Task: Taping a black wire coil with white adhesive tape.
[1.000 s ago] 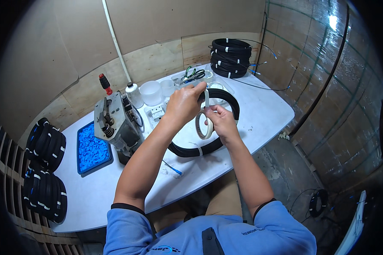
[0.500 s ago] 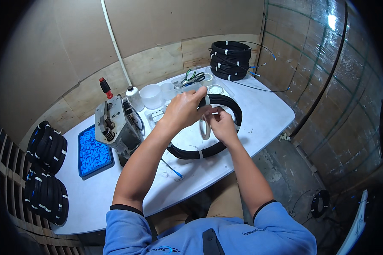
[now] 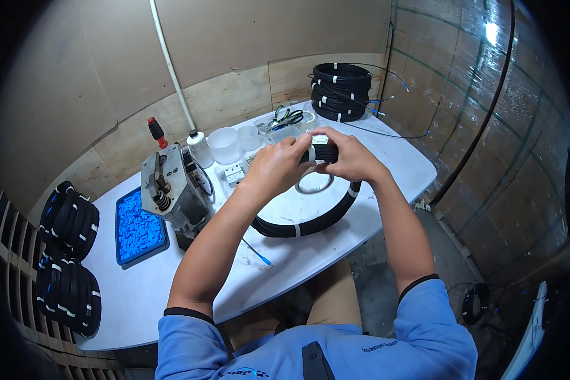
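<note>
A thick coil of black cable (image 3: 323,223) stands on the near part of the white table, bound with bands of white tape. My left hand (image 3: 277,163) is closed around the coil's far side, beside a white tape band (image 3: 311,152). Just right of that band, my right hand (image 3: 354,157) grips the same stretch of the coil between thumb and fingers. Both hands' fingertips nearly meet at the band. A roll of tape (image 3: 315,190) shows inside the coil's ring, partly hidden by the hands. A cable end with a blue connector (image 3: 264,260) lies on the table near the front edge.
Left of the coil stands a metal machine (image 3: 178,190), beside a tray of small blue pieces (image 3: 139,221). A white bottle (image 3: 199,149), round tubs (image 3: 225,145) and pliers (image 3: 278,118) sit behind. Coil stacks stand at back right (image 3: 341,95) and far left (image 3: 69,285).
My right hand has moved up from inside the ring and now grips the coil's far side. The tape roll, which hung upright below the right hand, now sits lower and flatter inside the ring.
</note>
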The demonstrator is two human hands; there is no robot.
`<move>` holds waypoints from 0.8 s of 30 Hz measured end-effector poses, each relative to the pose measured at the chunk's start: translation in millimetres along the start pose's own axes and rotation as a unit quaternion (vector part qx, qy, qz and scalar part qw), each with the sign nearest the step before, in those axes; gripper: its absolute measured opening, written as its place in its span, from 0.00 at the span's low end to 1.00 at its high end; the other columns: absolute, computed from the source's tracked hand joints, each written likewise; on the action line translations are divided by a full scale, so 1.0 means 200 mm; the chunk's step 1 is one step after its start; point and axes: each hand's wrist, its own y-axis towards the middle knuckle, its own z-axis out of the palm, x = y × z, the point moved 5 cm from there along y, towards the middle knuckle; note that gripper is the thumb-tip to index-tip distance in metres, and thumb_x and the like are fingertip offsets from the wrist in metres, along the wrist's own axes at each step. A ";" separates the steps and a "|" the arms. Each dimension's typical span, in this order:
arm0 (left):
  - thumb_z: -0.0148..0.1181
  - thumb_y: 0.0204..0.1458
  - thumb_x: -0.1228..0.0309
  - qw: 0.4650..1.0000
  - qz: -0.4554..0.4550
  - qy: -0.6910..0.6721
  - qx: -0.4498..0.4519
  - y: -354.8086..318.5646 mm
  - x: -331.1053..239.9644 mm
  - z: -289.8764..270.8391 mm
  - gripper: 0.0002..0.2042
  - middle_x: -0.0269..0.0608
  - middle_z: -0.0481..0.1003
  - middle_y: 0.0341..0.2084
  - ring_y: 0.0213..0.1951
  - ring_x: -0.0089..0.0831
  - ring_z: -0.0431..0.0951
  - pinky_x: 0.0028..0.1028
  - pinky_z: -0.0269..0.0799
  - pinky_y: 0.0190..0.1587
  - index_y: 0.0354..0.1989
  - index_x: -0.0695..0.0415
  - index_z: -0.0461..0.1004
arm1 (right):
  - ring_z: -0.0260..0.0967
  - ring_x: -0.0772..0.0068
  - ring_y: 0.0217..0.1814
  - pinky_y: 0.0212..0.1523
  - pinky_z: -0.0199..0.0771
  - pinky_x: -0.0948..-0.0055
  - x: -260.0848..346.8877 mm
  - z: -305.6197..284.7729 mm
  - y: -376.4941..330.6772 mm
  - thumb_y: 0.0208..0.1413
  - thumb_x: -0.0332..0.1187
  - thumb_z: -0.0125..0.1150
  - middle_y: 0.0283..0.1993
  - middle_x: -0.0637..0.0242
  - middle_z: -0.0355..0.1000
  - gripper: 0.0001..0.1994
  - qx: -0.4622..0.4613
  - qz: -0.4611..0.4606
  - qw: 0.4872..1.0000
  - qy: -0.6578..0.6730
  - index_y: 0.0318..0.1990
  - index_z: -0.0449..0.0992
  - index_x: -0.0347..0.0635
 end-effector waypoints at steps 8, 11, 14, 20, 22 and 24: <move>0.68 0.51 0.62 1.000 -0.018 -0.013 0.019 0.00 0.04 -0.02 0.20 0.48 0.76 0.33 0.35 0.54 0.78 0.46 0.73 0.33 0.40 0.57 0.62 | 0.77 0.63 0.36 0.38 0.76 0.65 0.01 0.03 0.01 0.42 0.30 0.74 0.37 0.55 0.79 0.25 -0.003 -0.010 1.000 -0.002 0.52 0.76 0.44; 0.68 0.50 0.62 1.000 -0.010 -0.020 0.016 0.00 0.04 -0.02 0.20 0.48 0.76 0.33 0.35 0.54 0.78 0.46 0.72 0.33 0.40 0.57 0.62 | 0.77 0.62 0.36 0.38 0.76 0.65 0.03 0.02 0.02 0.41 0.33 0.75 0.36 0.56 0.79 0.26 -0.003 0.008 1.000 -0.017 0.52 0.76 0.43; 0.68 0.50 0.63 0.999 -0.005 -0.025 0.029 0.01 0.02 -0.01 0.20 0.48 0.77 0.33 0.35 0.54 0.78 0.46 0.72 0.33 0.40 0.57 0.62 | 0.73 0.69 0.36 0.40 0.73 0.70 0.00 -0.01 0.06 0.37 0.39 0.80 0.36 0.64 0.77 0.32 0.128 -0.004 0.991 -0.030 0.52 0.75 0.40; 0.68 0.49 0.67 1.000 0.016 -0.009 0.009 -0.01 0.00 -0.01 0.19 0.49 0.77 0.33 0.35 0.55 0.78 0.47 0.73 0.33 0.42 0.56 0.63 | 0.76 0.73 0.36 0.38 0.78 0.73 -0.12 0.00 0.16 0.65 0.56 0.51 0.41 0.60 0.77 0.27 0.253 0.117 0.933 0.227 0.58 0.73 0.43; 0.67 0.49 0.69 1.000 0.005 0.005 0.017 -0.01 0.00 0.01 0.18 0.50 0.77 0.33 0.34 0.56 0.78 0.48 0.73 0.33 0.44 0.55 0.63 | 0.77 0.69 0.34 0.36 0.79 0.71 -0.15 0.03 0.20 0.64 0.61 0.47 0.39 0.57 0.78 0.30 0.258 0.151 0.934 0.196 0.57 0.73 0.43; 0.66 0.49 0.69 1.000 0.002 0.006 0.015 -0.01 0.00 0.00 0.18 0.50 0.77 0.33 0.34 0.56 0.78 0.49 0.73 0.33 0.44 0.54 0.63 | 0.78 0.62 0.32 0.34 0.80 0.65 -0.22 0.09 0.17 0.63 0.65 0.42 0.35 0.52 0.80 0.35 0.352 0.244 0.884 0.190 0.52 0.75 0.38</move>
